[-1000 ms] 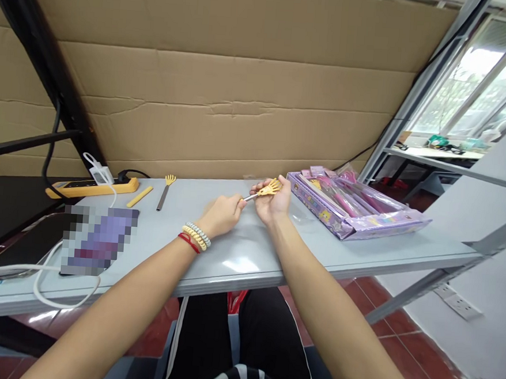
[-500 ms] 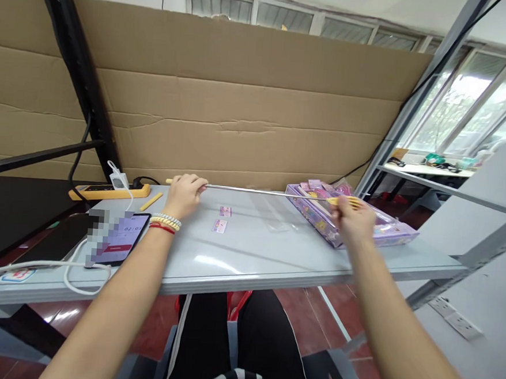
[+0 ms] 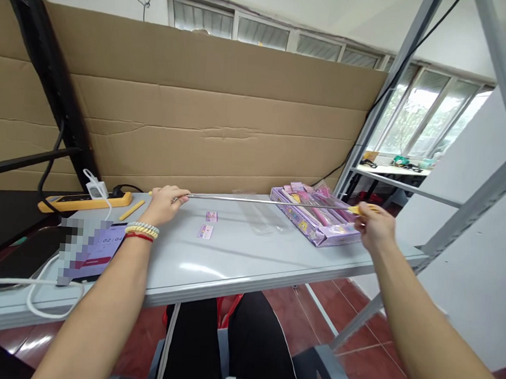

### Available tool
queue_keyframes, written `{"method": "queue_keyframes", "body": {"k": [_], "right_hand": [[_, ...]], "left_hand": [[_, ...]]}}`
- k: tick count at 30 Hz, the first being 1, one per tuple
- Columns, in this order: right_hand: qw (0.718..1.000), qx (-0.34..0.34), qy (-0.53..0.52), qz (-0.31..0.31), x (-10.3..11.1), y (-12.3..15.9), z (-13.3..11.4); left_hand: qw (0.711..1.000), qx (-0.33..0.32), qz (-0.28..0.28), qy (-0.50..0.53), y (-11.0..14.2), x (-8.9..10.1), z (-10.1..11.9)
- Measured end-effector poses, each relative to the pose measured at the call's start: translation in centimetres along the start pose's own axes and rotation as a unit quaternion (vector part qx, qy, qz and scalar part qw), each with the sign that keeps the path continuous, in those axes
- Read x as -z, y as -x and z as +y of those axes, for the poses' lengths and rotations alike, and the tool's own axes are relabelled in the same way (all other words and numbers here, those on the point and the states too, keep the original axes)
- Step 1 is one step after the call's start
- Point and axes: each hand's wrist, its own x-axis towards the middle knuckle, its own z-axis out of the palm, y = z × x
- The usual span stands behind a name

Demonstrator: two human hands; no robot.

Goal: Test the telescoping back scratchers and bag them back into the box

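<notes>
A telescopic back scratcher with a thin metal rod is stretched out level above the grey table. My left hand, with bead bracelets on the wrist, is closed round its handle end at the left. My right hand is closed round the yellow claw end at the right, just past the purple box. The purple box holds several pink and yellow scratchers in wrappers.
Two small pink labels and a clear wrapper lie on the table. At the left are a yellow power strip, a yellow stick, a phone and a white cable. A cardboard wall stands behind.
The scratcher, short and held close between both hands a second ago, has been pulled out to a long rod. My hands moved far apart; the right one now reaches past the purple box.
</notes>
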Motion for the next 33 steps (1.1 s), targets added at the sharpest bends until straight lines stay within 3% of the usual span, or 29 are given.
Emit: {"method": "queue_keyframes", "body": {"k": [2, 4, 8, 9, 13, 17, 22, 25, 28, 33], "right_hand": [[0.999, -0.019, 0.006, -0.031, -3.1, 2.1, 1.2], [0.999, 0.002, -0.004, -0.044, -6.6, 5.0, 2.7], [0.974, 0.024, -0.007, -0.224, -13.3, 12.0, 5.1], [0.96, 0.014, -0.012, -0.278, -14.5, 13.5, 5.5], [0.935, -0.018, -0.033, -0.352, -17.1, 16.1, 6.3], [0.912, -0.08, -0.058, -0.398, -17.0, 15.2, 6.6], [0.924, -0.103, -0.093, -0.356, -16.8, 15.2, 7.1], [0.933, -0.097, -0.101, -0.333, -15.8, 14.2, 6.6], [0.954, -0.076, -0.103, -0.27, -12.8, 10.8, 5.3], [0.985, -0.021, -0.125, -0.114, -4.2, 2.9, 1.8]], "left_hand": [[1.0, -0.011, -0.026, 0.007, 0.0, -0.2, 1.3], [0.999, -0.029, -0.013, -0.002, 0.0, -0.6, 3.4], [0.996, -0.082, 0.026, -0.015, 0.2, -1.4, 7.5], [0.995, -0.096, 0.026, -0.01, 0.3, -1.5, 8.1], [0.994, -0.108, 0.02, 0.016, 0.6, -1.8, 7.8], [0.994, -0.086, 0.018, 0.071, 0.6, -2.6, 6.4], [0.989, -0.082, 0.006, 0.126, 1.0, -3.8, 7.3], [0.989, -0.089, -0.003, 0.118, 1.1, -3.3, 7.0], [0.996, -0.046, 0.034, 0.072, 0.8, -1.8, 4.9], [0.994, 0.037, 0.095, 0.041, 0.3, 0.2, 0.6]]}}
